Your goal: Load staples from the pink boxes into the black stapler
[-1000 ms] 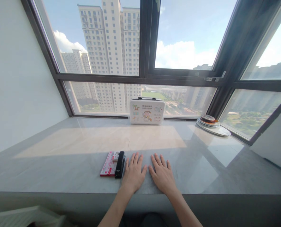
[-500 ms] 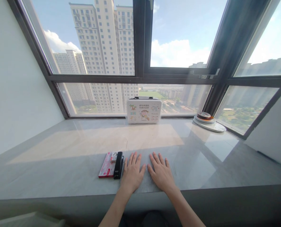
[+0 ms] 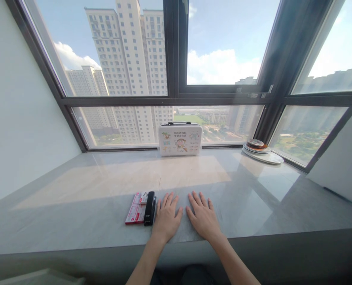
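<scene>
My left hand lies palm down on the pale stone sill, fingers spread, holding nothing. Just to its left is a black stapler, very close to the little finger. Left of the stapler lie red and white flat boxes, with a smaller white box on their far end. My right hand also rests flat on the sill with its fingers apart and nothing in it. A gap of bare stone separates the two hands.
A white case with cartoon prints and a dark handle stands upright against the window. Toward the right corner sits a stack of round, flat pieces. Dark window frames border the back, and the sill's front edge runs beneath my wrists.
The whole view has shifted and tilted very slightly. Both hands stay flat in the same place, and the stapler and boxes have not moved on the sill.
</scene>
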Demonstrator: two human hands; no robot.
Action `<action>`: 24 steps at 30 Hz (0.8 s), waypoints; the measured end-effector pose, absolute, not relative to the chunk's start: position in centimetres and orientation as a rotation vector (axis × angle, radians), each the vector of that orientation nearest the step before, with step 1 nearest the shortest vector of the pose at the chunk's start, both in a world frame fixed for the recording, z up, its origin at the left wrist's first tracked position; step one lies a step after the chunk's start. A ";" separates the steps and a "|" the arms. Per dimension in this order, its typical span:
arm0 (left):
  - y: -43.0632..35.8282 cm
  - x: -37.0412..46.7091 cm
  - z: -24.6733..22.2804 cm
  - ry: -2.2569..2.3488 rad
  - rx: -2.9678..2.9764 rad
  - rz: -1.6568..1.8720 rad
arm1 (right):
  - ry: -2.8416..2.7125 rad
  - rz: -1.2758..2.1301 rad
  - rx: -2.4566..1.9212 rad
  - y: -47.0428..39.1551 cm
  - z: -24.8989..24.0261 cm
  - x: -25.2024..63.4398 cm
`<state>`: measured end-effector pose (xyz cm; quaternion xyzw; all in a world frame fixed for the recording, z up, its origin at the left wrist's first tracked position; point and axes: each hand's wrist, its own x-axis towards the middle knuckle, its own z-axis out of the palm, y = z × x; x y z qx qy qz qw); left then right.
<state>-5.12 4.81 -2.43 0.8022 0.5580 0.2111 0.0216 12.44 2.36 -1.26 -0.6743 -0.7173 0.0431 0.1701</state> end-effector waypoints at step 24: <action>4.5 -5.3 -2.1 1.706 2.467 0.651 | -2.048 0.090 -1.915 2.5 -1.7 12.5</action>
